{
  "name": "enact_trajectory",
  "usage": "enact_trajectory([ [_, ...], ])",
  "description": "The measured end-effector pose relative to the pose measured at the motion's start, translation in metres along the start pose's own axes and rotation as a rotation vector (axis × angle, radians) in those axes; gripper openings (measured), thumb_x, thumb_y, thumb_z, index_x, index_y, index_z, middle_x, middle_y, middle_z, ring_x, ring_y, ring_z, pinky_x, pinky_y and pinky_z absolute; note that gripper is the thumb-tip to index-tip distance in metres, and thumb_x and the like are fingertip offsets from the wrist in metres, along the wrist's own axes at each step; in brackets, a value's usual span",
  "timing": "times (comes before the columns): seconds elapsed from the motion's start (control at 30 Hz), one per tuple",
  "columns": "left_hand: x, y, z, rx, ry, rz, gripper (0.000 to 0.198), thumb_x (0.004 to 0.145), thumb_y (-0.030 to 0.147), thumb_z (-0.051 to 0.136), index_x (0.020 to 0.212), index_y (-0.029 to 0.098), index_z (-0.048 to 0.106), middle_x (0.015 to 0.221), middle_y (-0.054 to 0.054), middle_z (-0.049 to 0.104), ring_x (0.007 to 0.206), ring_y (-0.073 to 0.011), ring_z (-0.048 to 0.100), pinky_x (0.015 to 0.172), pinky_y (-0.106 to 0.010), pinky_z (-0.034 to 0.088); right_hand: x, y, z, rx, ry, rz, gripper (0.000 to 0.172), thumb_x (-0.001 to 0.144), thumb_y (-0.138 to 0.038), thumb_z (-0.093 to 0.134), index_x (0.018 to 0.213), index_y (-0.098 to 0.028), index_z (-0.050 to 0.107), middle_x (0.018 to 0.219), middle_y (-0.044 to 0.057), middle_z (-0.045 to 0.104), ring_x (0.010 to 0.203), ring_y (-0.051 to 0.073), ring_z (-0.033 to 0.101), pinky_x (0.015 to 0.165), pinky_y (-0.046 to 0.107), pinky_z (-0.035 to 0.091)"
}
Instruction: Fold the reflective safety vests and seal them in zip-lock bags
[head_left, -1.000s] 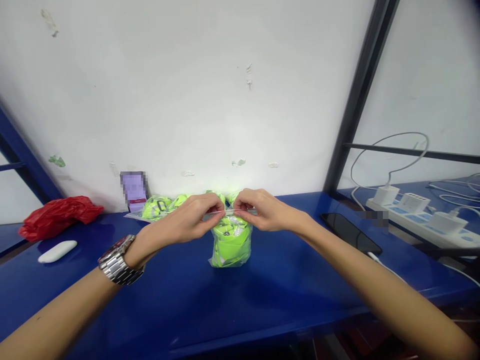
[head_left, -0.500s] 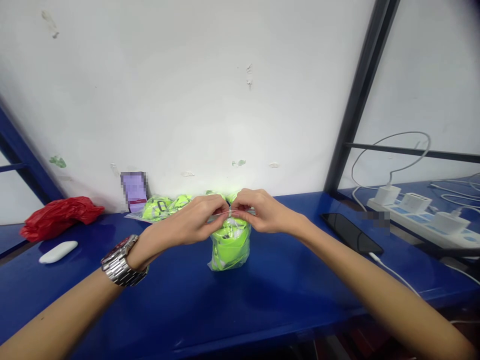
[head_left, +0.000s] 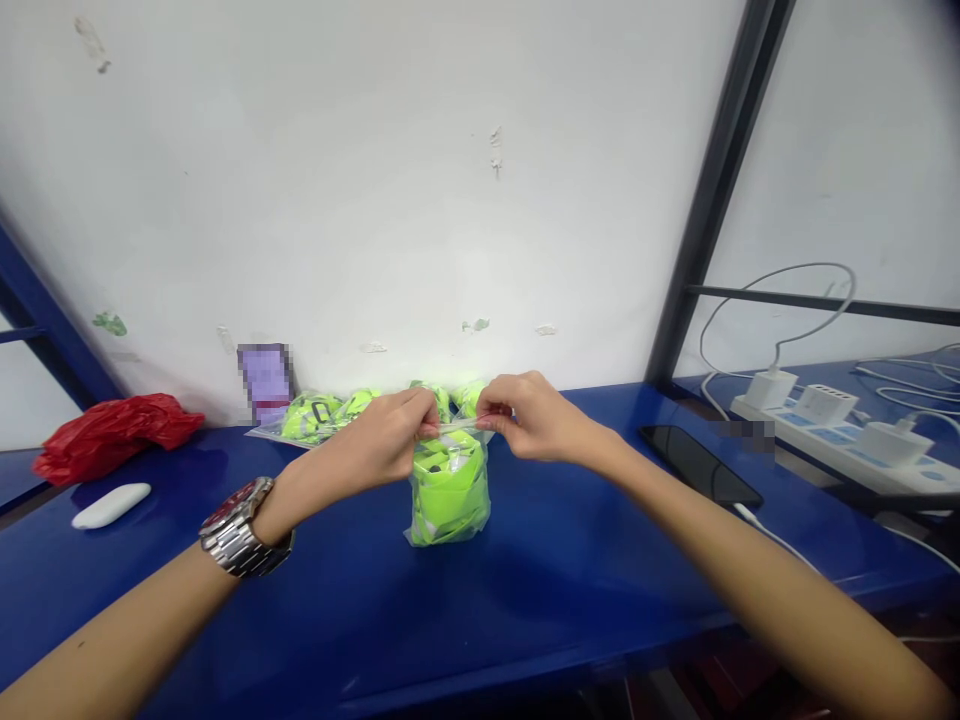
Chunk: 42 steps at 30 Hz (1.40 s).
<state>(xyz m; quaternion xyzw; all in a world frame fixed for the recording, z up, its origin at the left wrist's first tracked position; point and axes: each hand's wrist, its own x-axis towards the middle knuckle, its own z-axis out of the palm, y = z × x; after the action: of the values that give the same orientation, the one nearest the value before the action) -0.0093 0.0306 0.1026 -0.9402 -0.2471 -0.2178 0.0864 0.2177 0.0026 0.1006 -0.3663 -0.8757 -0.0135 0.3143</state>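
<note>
A clear plastic zip bag packed with bright yellow-green fabric with pale strips stands upright on the blue tabletop. My left hand pinches the left end of its top edge, thumb and fingers closed. At the other end of that edge, my right hand pinches the plastic too. The top edge is stretched straight between both hands. Behind them, against the wall, lie several similar bags with yellow-green contents, partly hidden by my hands.
To the left are a crumpled red plastic bag, a white oval case and a purple package. On the right, a black phone is plugged into a white cable, near a power strip with chargers. A dark metal post rises behind.
My hands have moved apart along the bag's top edge, the left one going left and the right one slightly right. The bag sits a little further left in view.
</note>
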Motion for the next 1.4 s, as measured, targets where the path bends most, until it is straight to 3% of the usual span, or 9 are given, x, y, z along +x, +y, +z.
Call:
enact_trajectory([
  [0.13,0.001,0.002,0.003,0.029,0.014,-0.005,0.019,0.073,0.002,0.044,0.078,0.021,0.04,0.073,-0.002,0.054,0.062,-0.015,0.05,0.054,-0.025,0.035,0.0,-0.004,0.013,-0.162,0.136,0.042,0.014,0.056,-0.001,0.052,0.055,-0.015,0.052,0.056,0.001,0.053,0.053,0.011,0.042,0.051,0.025,0.026],
  [0.27,-0.001,0.009,-0.006,0.008,-0.031,-0.015,0.006,0.091,0.019,0.044,0.089,0.018,0.049,0.082,-0.004,0.057,0.07,-0.0165,0.054,0.062,-0.028,0.04,-0.002,-0.002,0.015,-0.102,0.176,0.011,0.013,0.059,-0.004,0.049,0.054,-0.016,0.051,0.055,0.001,0.053,0.051,0.01,0.042,0.05,0.024,0.028],
  [0.4,0.003,0.017,-0.011,0.073,-0.055,0.039,0.015,0.095,0.021,0.04,0.089,0.017,0.053,0.083,-0.005,0.056,0.072,-0.0168,0.052,0.065,-0.03,0.04,-0.002,-0.004,0.013,-0.042,0.189,-0.064,0.013,0.062,-0.004,0.049,0.055,-0.016,0.051,0.054,0.0,0.051,0.052,0.01,0.041,0.051,0.024,0.027],
  [0.53,0.007,0.021,-0.001,0.204,0.052,0.043,0.022,0.072,-0.002,0.039,0.074,0.018,0.044,0.069,-0.002,0.048,0.061,-0.0155,0.043,0.056,-0.028,0.034,0.0,-0.011,0.012,-0.006,0.182,-0.091,0.014,0.064,-0.004,0.05,0.057,-0.016,0.053,0.054,-0.001,0.051,0.055,0.011,0.042,0.052,0.025,0.027],
  [0.7,0.007,0.02,0.013,0.281,0.188,0.045,0.034,0.051,-0.004,0.037,0.073,0.021,0.038,0.068,0.0,0.045,0.06,-0.0155,0.039,0.052,-0.026,0.031,-0.001,-0.021,0.005,0.004,0.089,-0.026,0.009,0.071,-0.008,0.056,0.066,-0.015,0.057,0.064,0.001,0.056,0.062,0.013,0.047,0.059,0.026,0.033],
  [0.87,0.008,0.026,0.015,0.282,0.258,0.14,0.023,0.071,-0.003,0.037,0.077,0.018,0.046,0.071,-0.003,0.051,0.065,-0.0169,0.045,0.06,-0.028,0.039,0.0,-0.026,0.003,0.022,-0.105,0.028,0.02,0.081,-0.031,0.063,0.094,-0.015,0.06,0.082,0.005,0.063,0.071,0.015,0.051,0.061,0.026,0.035],
  [1.03,0.001,0.028,0.003,0.272,0.166,0.125,0.019,0.096,0.023,0.039,0.095,0.014,0.056,0.079,-0.007,0.06,0.07,-0.0185,0.054,0.066,-0.031,0.042,-0.001,-0.015,-0.007,0.043,-0.125,0.154,0.006,0.076,-0.017,0.063,0.07,-0.014,0.065,0.059,-0.001,0.058,0.056,0.01,0.046,0.053,0.024,0.031],
  [1.23,-0.04,-0.037,-0.017,0.277,0.088,-0.246,0.026,0.097,0.035,0.035,0.092,0.017,0.053,0.072,-0.005,0.061,0.064,-0.0196,0.058,0.059,-0.03,0.041,-0.022,0.052,-0.049,-0.091,0.081,0.481,0.005,0.066,-0.016,0.067,0.063,-0.015,0.071,0.059,0.003,0.068,0.059,0.017,0.061,0.054,0.025,0.04],
  [1.4,-0.103,-0.114,-0.002,0.453,-0.022,-0.339,0.029,0.093,0.03,0.032,0.094,0.015,0.057,0.088,-0.014,0.063,0.078,-0.0268,0.061,0.069,-0.035,0.045,-0.049,0.125,-0.017,-0.124,0.627,0.569,0.013,0.07,-0.021,0.061,0.073,-0.016,0.073,0.092,0.01,0.075,0.09,0.027,0.07,0.084,0.037,0.051],
])
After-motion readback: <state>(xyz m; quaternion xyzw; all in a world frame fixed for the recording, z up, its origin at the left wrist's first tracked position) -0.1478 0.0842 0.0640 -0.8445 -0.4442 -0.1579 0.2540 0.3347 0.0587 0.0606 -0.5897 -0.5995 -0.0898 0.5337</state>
